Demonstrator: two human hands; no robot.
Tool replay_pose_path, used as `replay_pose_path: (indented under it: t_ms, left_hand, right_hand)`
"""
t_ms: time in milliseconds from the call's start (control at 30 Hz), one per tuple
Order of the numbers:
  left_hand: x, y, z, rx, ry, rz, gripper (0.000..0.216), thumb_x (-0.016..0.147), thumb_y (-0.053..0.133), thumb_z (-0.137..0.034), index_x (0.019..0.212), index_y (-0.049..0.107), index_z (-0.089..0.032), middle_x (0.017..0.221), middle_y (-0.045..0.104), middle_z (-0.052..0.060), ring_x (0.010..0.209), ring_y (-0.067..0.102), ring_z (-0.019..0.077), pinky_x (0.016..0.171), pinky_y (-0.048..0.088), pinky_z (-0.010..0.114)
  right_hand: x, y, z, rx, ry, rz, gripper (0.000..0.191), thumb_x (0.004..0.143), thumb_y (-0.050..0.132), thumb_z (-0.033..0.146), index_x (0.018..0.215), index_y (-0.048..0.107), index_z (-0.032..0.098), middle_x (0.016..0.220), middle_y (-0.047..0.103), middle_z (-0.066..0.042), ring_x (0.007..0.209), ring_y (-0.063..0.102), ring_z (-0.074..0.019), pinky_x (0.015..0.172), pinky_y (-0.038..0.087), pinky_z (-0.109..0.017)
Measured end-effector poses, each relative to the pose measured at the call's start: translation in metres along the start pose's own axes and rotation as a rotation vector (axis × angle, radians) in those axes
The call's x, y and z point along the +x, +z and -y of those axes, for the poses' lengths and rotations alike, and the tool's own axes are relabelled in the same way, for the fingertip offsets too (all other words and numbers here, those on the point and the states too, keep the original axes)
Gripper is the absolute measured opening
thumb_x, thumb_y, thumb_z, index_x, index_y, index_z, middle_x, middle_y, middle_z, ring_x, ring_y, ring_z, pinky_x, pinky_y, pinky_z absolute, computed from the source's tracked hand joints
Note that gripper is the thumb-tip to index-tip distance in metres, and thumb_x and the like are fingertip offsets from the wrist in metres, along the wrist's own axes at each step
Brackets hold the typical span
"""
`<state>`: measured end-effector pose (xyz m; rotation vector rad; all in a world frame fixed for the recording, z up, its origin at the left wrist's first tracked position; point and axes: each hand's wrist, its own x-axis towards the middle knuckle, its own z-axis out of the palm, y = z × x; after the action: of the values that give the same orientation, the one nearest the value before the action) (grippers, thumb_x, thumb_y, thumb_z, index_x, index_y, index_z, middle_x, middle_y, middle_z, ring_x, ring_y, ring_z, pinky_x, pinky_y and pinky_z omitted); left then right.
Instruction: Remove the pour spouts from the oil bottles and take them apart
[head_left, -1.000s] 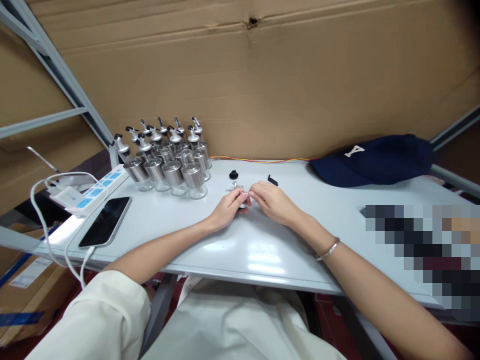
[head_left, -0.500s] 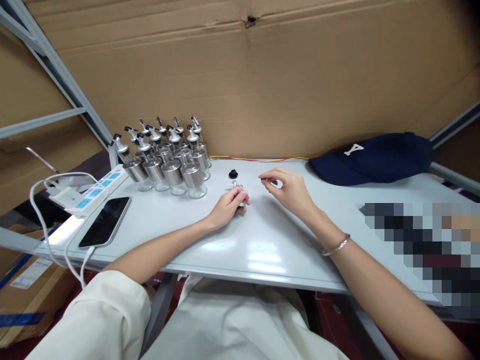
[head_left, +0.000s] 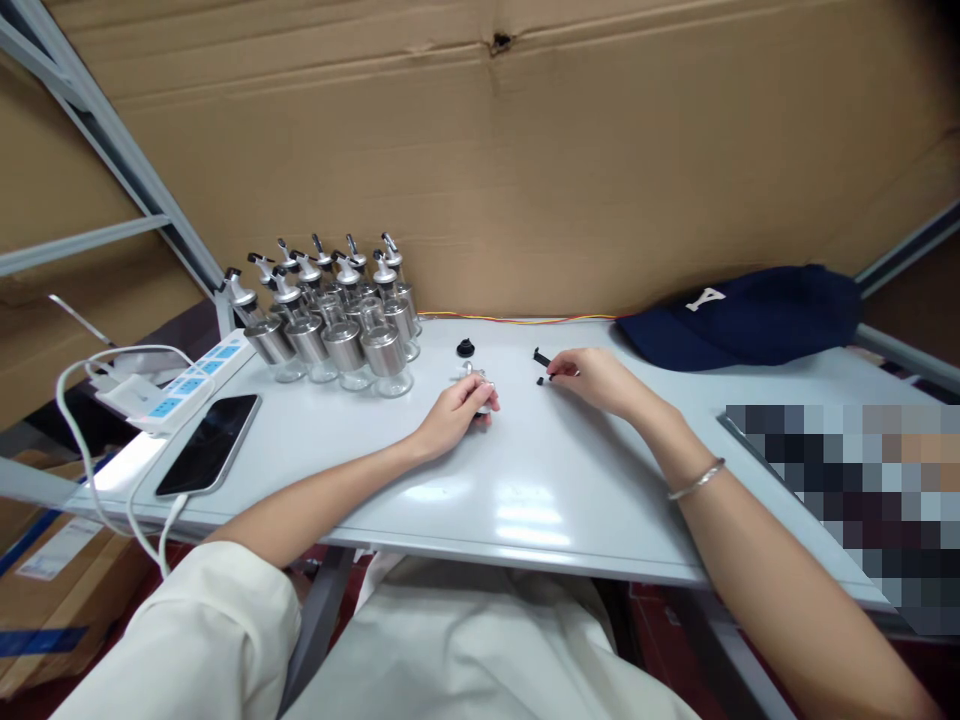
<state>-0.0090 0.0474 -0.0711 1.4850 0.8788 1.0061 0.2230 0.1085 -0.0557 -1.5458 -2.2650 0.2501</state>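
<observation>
Slim black strip was laid on the table, its far end left of and beyond the fingertips of the right hand. Its long axis was slanted from far-left to near-right, near end pointed at those fingertips; right hand was placed nearer than left. Right thumb and fingers were brought close together; whether the strip was gripped cannot be told. Small black bit was left just beside those fingertips. Silver spout was held in the curled fingers of the left hand. Black stopper was set beyond it; bottles were grouped farther left.
</observation>
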Motion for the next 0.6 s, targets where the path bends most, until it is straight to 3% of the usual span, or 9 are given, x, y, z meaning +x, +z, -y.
replay_pose_path:
  t_ms: [333,467,600]
  left_hand:
    - [-0.0001,0.0009,-0.0019,-0.007,-0.005,0.0,0.034,0.085,0.047,-0.047,0.079,0.048,-0.014,0.078,0.055,0.001,0.061,0.052,0.0063,0.059,0.043,0.02]
    - [0.0,0.0005,-0.0018,-0.008,-0.008,-0.001,0.033,0.085,0.047,-0.047,0.079,0.048,-0.014,0.078,0.055,0.001,0.061,0.052,0.0062,0.059,0.043,0.021]
    - [-0.0004,0.0004,-0.0012,-0.007,-0.006,0.003,0.033,0.086,0.047,-0.047,0.079,0.048,-0.014,0.078,0.055,0.001,0.061,0.052,0.0062,0.06,0.043,0.02]
  right_hand:
    - [0.0011,0.0058,-0.0024,-0.057,0.005,0.075,0.025,0.072,0.052,0.005,0.079,0.071,0.018,0.076,0.072,-0.005,0.07,0.066,-0.0187,0.069,0.049,-0.026]
    - [0.0002,0.002,-0.0039,-0.101,-0.016,-0.003,0.026,0.077,0.047,0.008,0.082,0.071,0.017,0.086,0.072,-0.008,0.078,0.065,-0.021,0.075,0.047,-0.03]
    - [0.0005,0.0046,-0.0007,-0.061,-0.068,-0.021,0.017,0.077,0.056,0.016,0.085,0.07,0.017,0.083,0.069,-0.006,0.071,0.063,-0.0185,0.071,0.048,-0.029]
